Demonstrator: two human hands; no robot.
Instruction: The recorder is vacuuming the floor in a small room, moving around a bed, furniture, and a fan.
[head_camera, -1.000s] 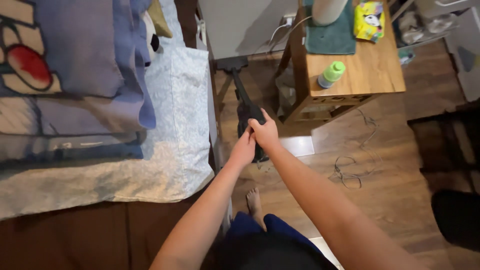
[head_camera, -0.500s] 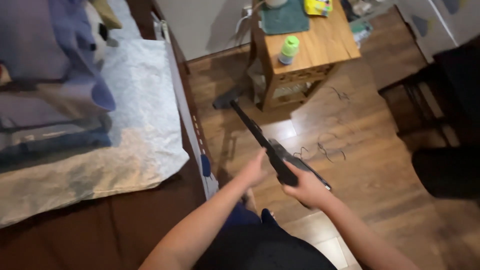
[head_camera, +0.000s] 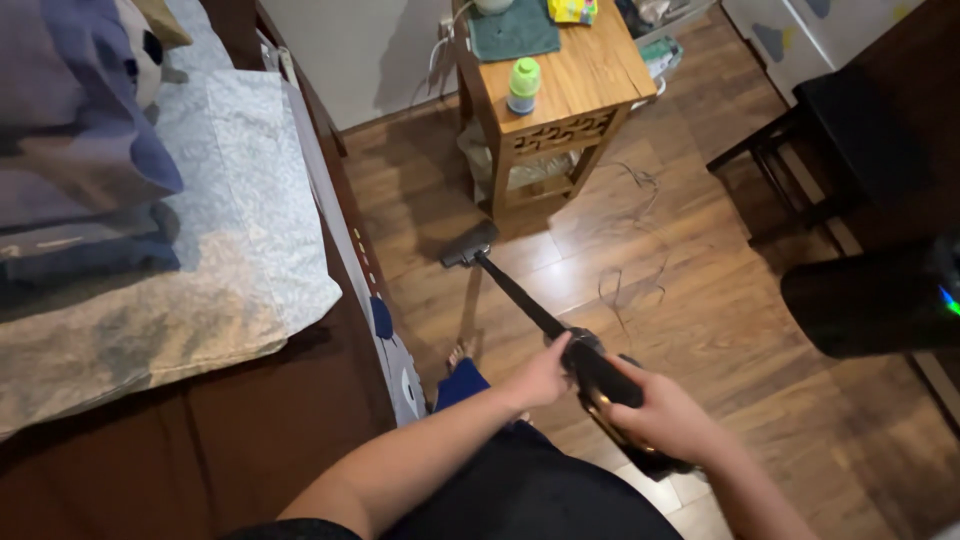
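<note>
Black stick vacuum (head_camera: 560, 335): right hand (head_camera: 665, 415) clamped on its handle, left hand (head_camera: 542, 375) closed against its body. Floor head (head_camera: 470, 245) on wooden floor (head_camera: 700, 290), between bed (head_camera: 200, 300) and wooden bench (head_camera: 580, 75).

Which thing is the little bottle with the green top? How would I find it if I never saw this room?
Look for the small wooden side table standing by the wall, past the foot of the bed. The bottle stands upright near its front left corner, just in front of the dark green cloth. It is the only thing there with a bright light-green cap.
</note>
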